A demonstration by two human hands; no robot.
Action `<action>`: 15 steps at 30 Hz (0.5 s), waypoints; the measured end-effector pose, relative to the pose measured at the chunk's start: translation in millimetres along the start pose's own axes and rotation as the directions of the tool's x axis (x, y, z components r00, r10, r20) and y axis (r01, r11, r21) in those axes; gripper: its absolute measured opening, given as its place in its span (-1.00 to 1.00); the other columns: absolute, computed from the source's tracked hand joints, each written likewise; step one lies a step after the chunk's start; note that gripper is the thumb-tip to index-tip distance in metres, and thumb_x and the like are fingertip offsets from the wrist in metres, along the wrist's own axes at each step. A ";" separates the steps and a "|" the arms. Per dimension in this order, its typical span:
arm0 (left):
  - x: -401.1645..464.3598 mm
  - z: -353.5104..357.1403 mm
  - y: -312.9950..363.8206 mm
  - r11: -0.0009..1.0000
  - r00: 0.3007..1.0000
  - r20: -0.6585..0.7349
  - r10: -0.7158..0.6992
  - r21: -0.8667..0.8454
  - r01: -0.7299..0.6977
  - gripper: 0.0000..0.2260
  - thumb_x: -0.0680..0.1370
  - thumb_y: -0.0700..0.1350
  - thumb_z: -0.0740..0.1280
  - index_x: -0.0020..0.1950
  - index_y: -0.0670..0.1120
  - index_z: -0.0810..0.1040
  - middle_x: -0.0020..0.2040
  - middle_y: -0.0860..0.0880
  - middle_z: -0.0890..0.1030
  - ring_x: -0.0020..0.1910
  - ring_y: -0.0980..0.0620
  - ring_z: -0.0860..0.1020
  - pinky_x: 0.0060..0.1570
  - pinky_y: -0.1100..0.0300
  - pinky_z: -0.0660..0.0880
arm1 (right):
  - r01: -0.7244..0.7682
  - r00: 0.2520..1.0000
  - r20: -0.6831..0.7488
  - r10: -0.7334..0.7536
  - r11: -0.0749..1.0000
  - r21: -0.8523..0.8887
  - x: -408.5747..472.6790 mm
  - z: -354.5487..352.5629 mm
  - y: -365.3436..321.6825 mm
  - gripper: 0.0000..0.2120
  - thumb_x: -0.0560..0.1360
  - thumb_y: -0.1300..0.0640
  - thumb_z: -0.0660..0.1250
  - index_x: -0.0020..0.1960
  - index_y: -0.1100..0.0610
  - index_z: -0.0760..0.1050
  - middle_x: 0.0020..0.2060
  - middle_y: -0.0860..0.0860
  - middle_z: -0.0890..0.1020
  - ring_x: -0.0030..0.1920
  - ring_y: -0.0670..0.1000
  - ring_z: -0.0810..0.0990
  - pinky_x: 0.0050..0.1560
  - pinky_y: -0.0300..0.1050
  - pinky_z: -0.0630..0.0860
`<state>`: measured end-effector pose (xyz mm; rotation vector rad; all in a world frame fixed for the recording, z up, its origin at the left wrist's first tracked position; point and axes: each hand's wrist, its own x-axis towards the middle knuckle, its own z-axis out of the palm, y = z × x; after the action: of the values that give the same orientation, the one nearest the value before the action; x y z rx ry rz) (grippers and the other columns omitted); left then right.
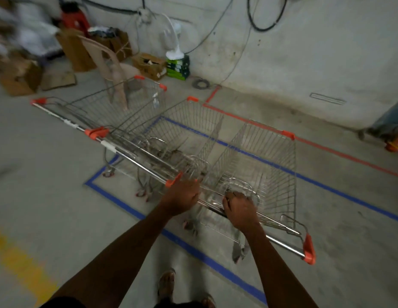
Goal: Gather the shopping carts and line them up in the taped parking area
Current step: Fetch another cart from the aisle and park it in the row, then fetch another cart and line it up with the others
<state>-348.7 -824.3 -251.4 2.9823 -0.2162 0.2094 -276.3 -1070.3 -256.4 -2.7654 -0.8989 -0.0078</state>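
At frame centre the handle [249, 221] of the right cart [260, 163] is gripped by both hands, left [182, 200] and right [240, 210], inside the blue tape [127, 207] beside two carts [127, 121]

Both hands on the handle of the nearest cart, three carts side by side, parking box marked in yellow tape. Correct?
Not quite. The head view shows the box outlined in blue tape; the yellow stripe is a separate floor mark off to the left. The rest holds: left hand and right hand grip the nearest cart handle, three carts side by side.
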 end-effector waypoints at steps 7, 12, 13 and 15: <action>-105.4 -31.6 -2.1 0.902 0.890 -0.152 -0.430 -0.105 0.418 -0.86 0.52 -0.03 0.28 0.01 -0.04 0.52 -0.08 -0.10 0.62 -0.16 -0.18 0.61 -0.22 0.00 0.56 | 0.321 0.947 0.016 -0.322 0.947 0.027 47.6 21.7 -55.1 -0.65 0.59 -0.10 0.07 -0.05 0.00 0.59 -0.17 0.01 0.64 -0.17 0.08 0.62 -0.11 -0.03 0.52; -208.0 -39.7 -11.8 0.748 0.733 -0.154 -0.662 -0.071 0.660 -0.88 0.56 0.02 0.26 -0.03 -0.02 0.47 -0.13 -0.06 0.59 -0.15 -0.14 0.58 -0.16 -0.01 0.52 | 0.465 0.883 -0.112 -0.456 0.883 0.067 59.3 31.9 -128.8 -0.80 0.54 0.07 0.24 0.00 0.15 0.59 -0.16 0.16 0.62 -0.16 0.24 0.59 -0.15 0.07 0.50; -227.6 -41.9 -15.2 0.712 0.698 -0.156 -0.699 -0.061 0.699 -0.87 0.56 0.04 0.24 -0.03 -0.01 0.47 -0.13 -0.04 0.59 -0.14 -0.13 0.58 -0.15 0.00 0.52 | 0.505 0.859 -0.150 -0.490 0.860 0.080 59.2 35.1 -145.4 -0.81 0.53 0.08 0.23 -0.03 0.15 0.57 -0.16 0.16 0.59 -0.16 0.25 0.56 -0.15 0.10 0.48; -264.2 -48.0 -20.7 0.641 0.623 -0.172 -0.763 -0.076 0.764 -0.85 0.57 0.07 0.22 -0.03 0.01 0.46 -0.12 -0.02 0.58 -0.14 -0.11 0.57 -0.15 0.01 0.51 | 0.585 0.809 -0.146 -0.569 0.803 0.114 57.7 40.2 -181.0 -0.85 0.54 0.06 0.22 -0.12 0.11 0.50 -0.20 0.13 0.54 -0.17 0.23 0.52 -0.14 0.11 0.44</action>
<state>-610.6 -761.6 -246.4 2.7152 1.0731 0.3723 -337.3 -886.0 -251.5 -2.2185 -1.6026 -0.1783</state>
